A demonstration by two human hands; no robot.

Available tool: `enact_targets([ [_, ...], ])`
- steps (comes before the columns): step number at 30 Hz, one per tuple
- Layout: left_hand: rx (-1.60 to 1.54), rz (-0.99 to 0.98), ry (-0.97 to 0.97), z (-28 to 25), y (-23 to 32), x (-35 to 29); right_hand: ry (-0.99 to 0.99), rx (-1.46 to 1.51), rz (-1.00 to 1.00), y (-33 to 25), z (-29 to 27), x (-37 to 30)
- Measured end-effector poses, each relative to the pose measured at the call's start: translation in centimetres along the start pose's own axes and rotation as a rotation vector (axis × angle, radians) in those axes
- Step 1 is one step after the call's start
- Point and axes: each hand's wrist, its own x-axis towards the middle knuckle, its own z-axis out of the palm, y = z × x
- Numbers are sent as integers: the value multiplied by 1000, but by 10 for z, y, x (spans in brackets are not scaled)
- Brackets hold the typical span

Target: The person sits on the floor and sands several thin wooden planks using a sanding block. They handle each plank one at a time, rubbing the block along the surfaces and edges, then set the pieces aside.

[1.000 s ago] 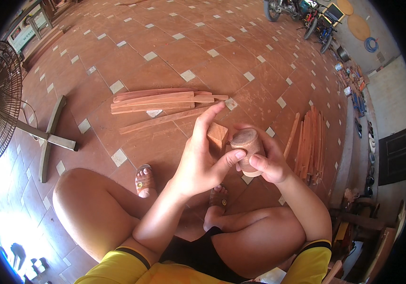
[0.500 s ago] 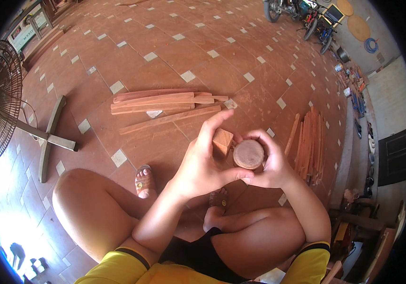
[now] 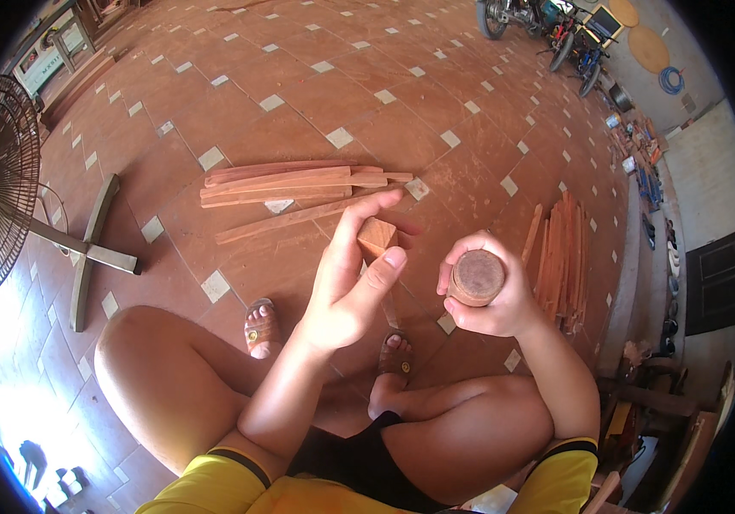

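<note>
In my left hand (image 3: 342, 295) is a squared piece of wood (image 3: 377, 237), its end face turned up between the thumb and fingers. My right hand (image 3: 504, 310) is wrapped round a round wooden piece (image 3: 479, 274) with a flat, darker top. Most of that piece's lower part is hidden by my palm and fingers. The two hands are apart, above the tiled floor and in front of my knees.
Long wooden strips (image 3: 277, 184) lie on the tiled floor ahead. Another stack of strips (image 3: 562, 265) is to the right. A standing fan (image 3: 85, 247) is at the left. Motorbikes and bicycles (image 3: 586, 64) stand far right, and wooden parts (image 3: 658, 398) lie near right.
My hands have come apart: the right moved right with the round wooden piece, the left slightly left. The squared piece has tilted, and my left thumb now lies against it.
</note>
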Motion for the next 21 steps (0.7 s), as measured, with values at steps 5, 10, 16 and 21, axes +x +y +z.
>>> enact_targets([
  [5,-52,37,10,-3,-7,0,20,33,8,1,0,0],
  [10,-48,8,-15,-2,-8,-2,29,-6,4,1,1,-1],
  [16,-37,-40,-76,2,-6,-6,48,-69,22,-2,3,-2],
  [21,12,-25,-127,2,-5,-7,48,-72,24,-5,4,-2],
])
